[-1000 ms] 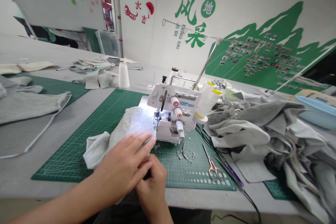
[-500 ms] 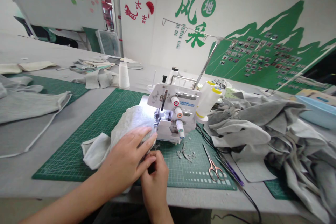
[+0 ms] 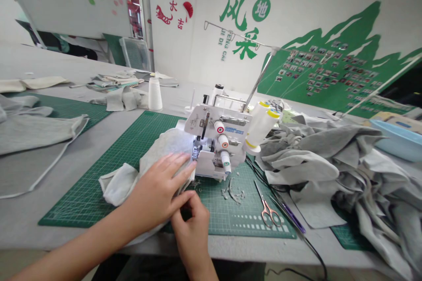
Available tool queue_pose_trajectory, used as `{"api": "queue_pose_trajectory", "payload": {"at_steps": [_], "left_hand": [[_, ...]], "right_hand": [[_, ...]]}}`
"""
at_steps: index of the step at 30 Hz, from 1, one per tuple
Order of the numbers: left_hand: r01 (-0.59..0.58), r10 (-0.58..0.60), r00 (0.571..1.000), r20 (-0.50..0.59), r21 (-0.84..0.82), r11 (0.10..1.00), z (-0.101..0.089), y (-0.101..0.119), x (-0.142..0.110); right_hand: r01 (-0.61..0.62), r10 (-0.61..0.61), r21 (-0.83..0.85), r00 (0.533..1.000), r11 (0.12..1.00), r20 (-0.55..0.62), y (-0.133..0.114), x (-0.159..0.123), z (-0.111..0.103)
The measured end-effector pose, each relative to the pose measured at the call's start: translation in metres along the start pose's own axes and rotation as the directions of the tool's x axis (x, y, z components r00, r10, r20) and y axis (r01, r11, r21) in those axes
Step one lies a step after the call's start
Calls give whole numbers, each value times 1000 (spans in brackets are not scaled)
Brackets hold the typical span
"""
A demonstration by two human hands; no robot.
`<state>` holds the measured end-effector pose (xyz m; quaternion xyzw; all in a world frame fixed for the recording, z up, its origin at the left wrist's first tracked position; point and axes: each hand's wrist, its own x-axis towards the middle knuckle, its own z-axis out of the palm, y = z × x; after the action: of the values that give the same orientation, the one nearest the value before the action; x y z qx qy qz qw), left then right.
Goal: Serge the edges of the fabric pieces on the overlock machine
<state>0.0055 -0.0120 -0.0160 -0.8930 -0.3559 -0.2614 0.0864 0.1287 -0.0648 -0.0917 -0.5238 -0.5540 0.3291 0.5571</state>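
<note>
A white sewing machine with round colour-ringed knobs [image 3: 212,118] stands on a green cutting mat with grid lines [image 3: 121,149], on a grey desk [image 3: 20,224]. A soft light grey piece of cloth [image 3: 165,145] lies just left of the machine, and its right edge is by the bright lit needle part. The left hand [image 3: 161,186] lies palm down on the cloth, fingers stretched out toward the machine. The right hand [image 3: 193,224] is in front of the machine, with bent fingers close to the left thumb. Its fingertips are hidden, so I cannot tell if it pinches the cloth. Little grey scraps [image 3: 235,193] lie in front of the machine, and scissors with copper-coloured handles [image 3: 270,215] lie to its front right. Two white thread cones with yellow rims [image 3: 260,127] stand right beside the machine. Farther right of it is a big messy pile of grey cloth [image 3: 310,158].
</note>
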Motion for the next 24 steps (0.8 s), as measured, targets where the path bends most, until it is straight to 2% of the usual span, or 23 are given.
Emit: {"api": "queue_pose_trajectory", "payload": {"at_steps": [5, 9, 11, 13, 16, 18, 22, 24], "left_hand": [[20, -21, 999, -34, -12, 1000, -7, 20, -10], [54, -54, 998, -44, 0, 999, -7, 32, -16], [71, -70, 996, -46, 2, 998, -5, 34, -16], [90, -90, 995, -44, -1, 996, -2, 35, -14], [114, -114, 993, -39, -3, 993, 2, 35, -8], [127, -127, 991, -33, -3, 992, 4, 35, -5], [145, -145, 989, -10, -7, 989, 5, 32, -3], [142, -142, 990, -9, -3, 990, 5, 31, -3]], "right_hand": [[56, -60, 114, 998, 992, 34, -4, -2, -3], [69, -81, 126, 992, 990, 97, -10, -2, -5], [61, -73, 135, 993, 989, 88, -11, -3, -6], [73, -77, 129, 997, 989, 29, -9, -4, -6], [113, -104, 68, 987, 991, -123, -4, -4, -5], [92, -81, 46, 975, 995, -206, -1, -2, -5], [-53, 71, 85, 970, 995, -231, 1, 0, -5], [-69, 95, 117, 967, 991, -235, 1, 0, -4]]}}
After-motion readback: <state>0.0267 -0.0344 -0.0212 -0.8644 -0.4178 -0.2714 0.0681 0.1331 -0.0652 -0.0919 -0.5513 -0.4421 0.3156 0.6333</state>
